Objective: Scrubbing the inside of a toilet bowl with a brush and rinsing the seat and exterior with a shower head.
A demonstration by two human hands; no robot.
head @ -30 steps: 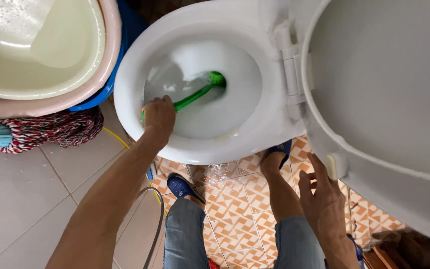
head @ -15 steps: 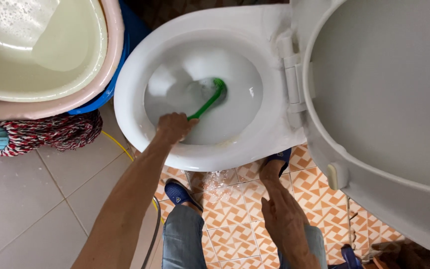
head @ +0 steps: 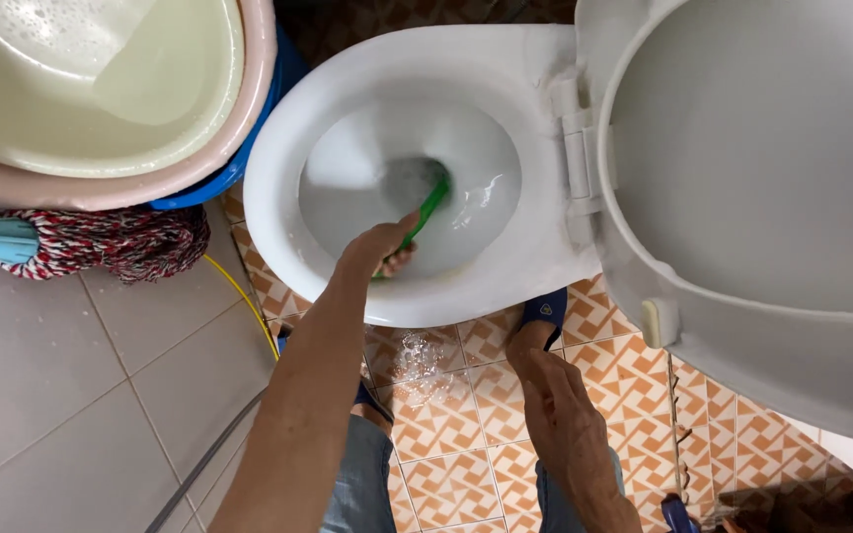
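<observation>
Right, I see the left hand (head: pixel 379 247) clenched around the handle of the green plastic toilet brush (head: pixel 428 209), arm reaching down over the near rim of the white ceramic toilet bowl (head: pixel 278 168). The brush head sits deep in the bowl, at the dark drain opening, in foamy water. The right hand (head: pixel 565 419) hangs loose over the patterned orange and white floor tiles (head: pixel 456 415), fingers released, holding nothing.

Risks as I judge them:
- Splash-back: the brush is angled steeply in the water, so a hard stroke could flick dirty water onto the forearm or over the rim.
- Slip: there is a wet, foamy patch on the tiles just in front of the bowl, between the two blue sandals (head: pixel 543 308). Weight is leaning forward, so footing could go.
- Lid drop: the raised white plastic seat and lid (head: pixel 742 178) stands close over the right side. A bump could bring it down on the arm.
- Trip: a yellow cord and a grey hose (head: pixel 211 456) run across the floor near the left foot.

Packages, labels, signs: none that I can see. Only a small emblem on the toe of the sandal, too small to describe. Upper left, a cream basin of soapy water (head: pixel 101 109) sits over a blue tub, with a red and white mop head (head: pixel 111 242) lying below it.
</observation>
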